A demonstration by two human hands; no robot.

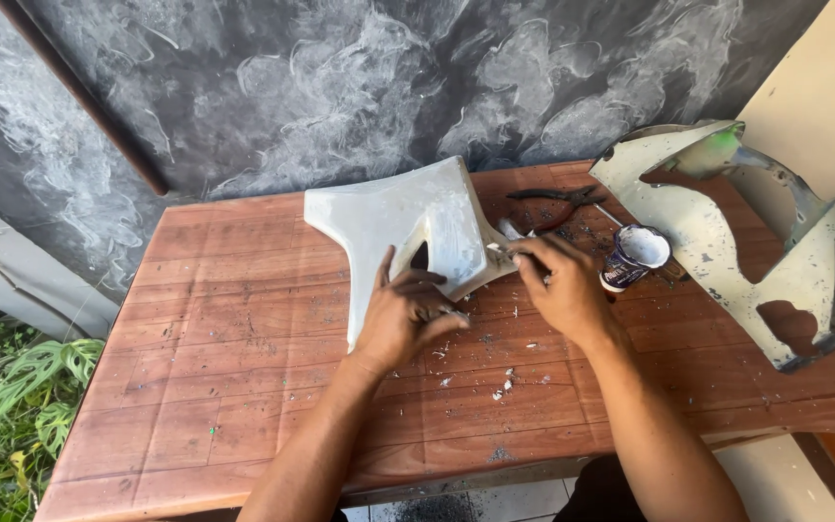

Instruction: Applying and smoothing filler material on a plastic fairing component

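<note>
Beside the paint can [636, 255], white panel [408, 232] is lying lengthwise toward the wall; left hand [406, 314] is pressing it, right hand [558, 282] is gripping a small tool [501, 250].

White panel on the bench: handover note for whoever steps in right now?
Left hand: pressed on the white panel, holding it against the wooden table.
Right hand: pinching a small tool at the panel's right edge; its type is too small to tell.
Nearby: open small can, pliers, larger patchy fairing piece at the table's right end.
Done: white flakes lie on the table near the hands.
Left: cannot tell how much of the edge remains.
</note>
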